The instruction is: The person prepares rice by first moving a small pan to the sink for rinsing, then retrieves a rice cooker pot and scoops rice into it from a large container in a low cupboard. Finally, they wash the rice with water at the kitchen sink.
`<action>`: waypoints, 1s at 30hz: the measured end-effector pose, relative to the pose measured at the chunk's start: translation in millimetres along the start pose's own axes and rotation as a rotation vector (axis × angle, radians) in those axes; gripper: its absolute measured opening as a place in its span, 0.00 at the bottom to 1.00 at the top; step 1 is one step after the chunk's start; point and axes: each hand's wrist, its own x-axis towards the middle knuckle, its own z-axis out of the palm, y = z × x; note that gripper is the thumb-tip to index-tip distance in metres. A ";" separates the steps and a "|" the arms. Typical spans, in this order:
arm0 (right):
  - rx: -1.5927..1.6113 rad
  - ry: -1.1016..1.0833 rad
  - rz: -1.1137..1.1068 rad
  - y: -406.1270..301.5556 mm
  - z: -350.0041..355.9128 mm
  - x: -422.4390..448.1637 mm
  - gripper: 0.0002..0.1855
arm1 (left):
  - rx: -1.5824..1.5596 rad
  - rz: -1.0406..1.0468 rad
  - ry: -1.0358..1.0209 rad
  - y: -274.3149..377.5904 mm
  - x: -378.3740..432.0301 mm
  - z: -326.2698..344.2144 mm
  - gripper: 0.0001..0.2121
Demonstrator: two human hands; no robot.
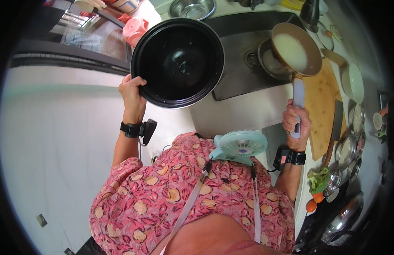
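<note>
My left hand (pixel 133 94) grips the rim of a large round black vessel or lid (pixel 181 63), its thumb over the edge. Wet spots glint on that dark surface; which of the two it is, I cannot tell. My right hand (pixel 295 119) is closed around the pale grey handle of a brown frying pan (pixel 313 60). Whitish cloudy liquid (pixel 291 51) lies in the pan. Under the pan, partly hidden by it, a metal bowl (pixel 270 63) stands in the dark sink (pixel 232 76) near the drain.
Right of the sink, a wooden cutting board (pixel 321 92) carries a cleaver (pixel 337 121). Beyond are a pale bowl (pixel 353 83), several small metal bowls (pixel 346 151), broccoli (pixel 319 180) and a wok (pixel 343 220). A steel basin (pixel 192 9) stands behind the sink. A small fan (pixel 243 143) hangs at my chest.
</note>
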 end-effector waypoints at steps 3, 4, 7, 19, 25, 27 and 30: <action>0.014 -0.009 -0.008 -3.2 1.1 0.4 0.11 | -0.144 -0.099 0.002 0.0 -1.6 2.5 0.08; 0.020 -0.018 -0.008 -2.6 5.1 1.5 0.11 | -0.137 -0.093 -0.002 -1.1 -1.8 3.4 0.08; 0.042 -0.009 -0.001 -3.0 11.5 2.3 0.09 | -0.091 -0.080 0.001 0.7 -0.6 2.4 0.08; -0.010 0.000 -0.013 -2.9 16.6 7.7 0.09 | 0.926 0.382 -0.219 54.6 53.6 -30.3 0.17; -0.075 0.013 -0.005 -8.0 19.7 10.8 0.09 | 1.524 1.110 -0.394 180.3 71.9 64.5 0.19; -0.049 -0.045 0.048 -3.7 26.7 18.4 0.09 | 1.691 1.178 -0.484 208.4 79.2 83.7 0.21; -0.055 0.005 0.005 -9.4 25.4 11.9 0.09 | 1.641 1.437 -0.930 201.4 93.9 163.7 0.17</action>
